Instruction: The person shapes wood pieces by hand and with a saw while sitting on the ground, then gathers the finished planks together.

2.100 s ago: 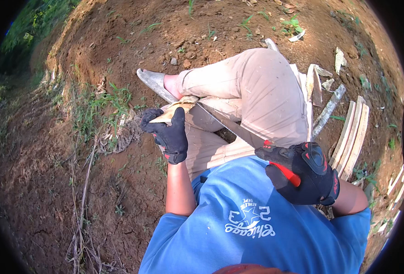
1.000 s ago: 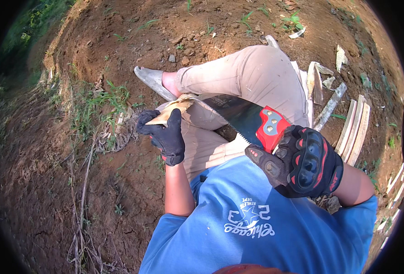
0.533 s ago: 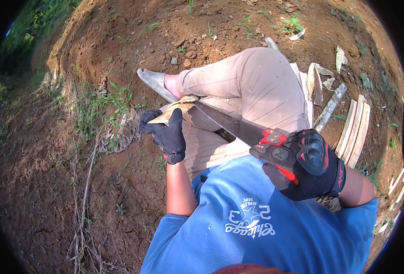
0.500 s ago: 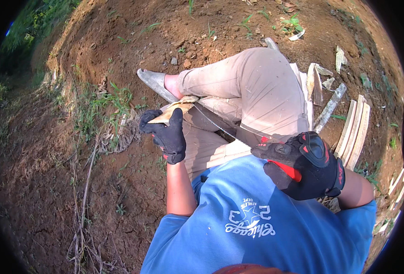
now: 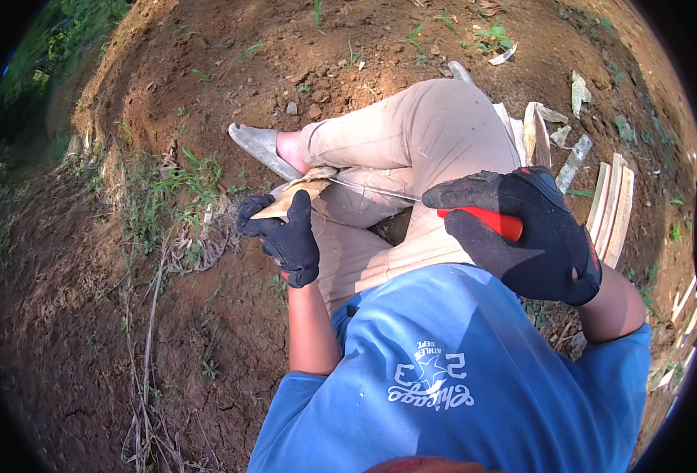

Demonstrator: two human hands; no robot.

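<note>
Head: red-handled saw (image 5: 482, 220), edge-on

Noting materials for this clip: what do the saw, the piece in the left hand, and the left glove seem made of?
Saw handle: probably plastic, given its smooth, even red surface.
Saw blade: likely metal, being thin, straight and pale; it's nearly edge-on, so its finish is unclear.
Flat piece: apparently wood or bark, matt tan with a ragged far end.
Left glove: seemingly fabric, dull black.

Head-worn fisheye looks steeply down over the wearer's body. Range is close: blue shirt (image 5: 482, 359) fills lower centre, brown soil (image 5: 65, 315) around.
</note>
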